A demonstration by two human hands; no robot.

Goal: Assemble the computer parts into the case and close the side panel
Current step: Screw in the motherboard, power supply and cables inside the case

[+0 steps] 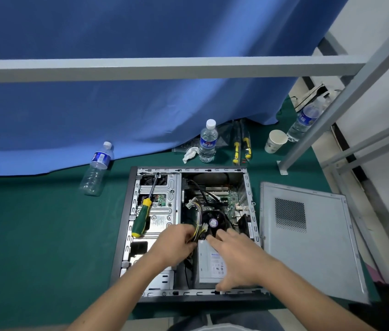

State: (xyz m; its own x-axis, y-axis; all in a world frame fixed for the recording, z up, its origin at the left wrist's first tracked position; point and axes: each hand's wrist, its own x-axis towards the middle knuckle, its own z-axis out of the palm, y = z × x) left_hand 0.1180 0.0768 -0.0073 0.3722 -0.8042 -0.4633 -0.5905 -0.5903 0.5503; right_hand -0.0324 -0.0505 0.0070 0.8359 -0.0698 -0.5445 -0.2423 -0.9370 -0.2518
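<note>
An open computer case (126, 225) lies flat on the green table. Inside it are a motherboard (230, 201) with a black CPU fan (212, 222), a grey power supply (209, 266) and a metal drive cage (162, 187). My left hand (176, 244) grips a bundle of yellow and black cables (197, 229) next to the fan. Spread flat, my right hand (238, 256) rests on the power supply with its fingers straight. A green and yellow screwdriver (142, 218) lies on the drive cage. The grey side panel (308, 240) lies to the right of the case.
Water bottles stand at the back (208, 140), lie at the left (96, 168) and stand far right (304, 120). Two more screwdrivers (242, 146), a crumpled tissue (189, 154) and a paper cup (275, 140) sit behind the case. A grey frame bar (164, 69) crosses overhead.
</note>
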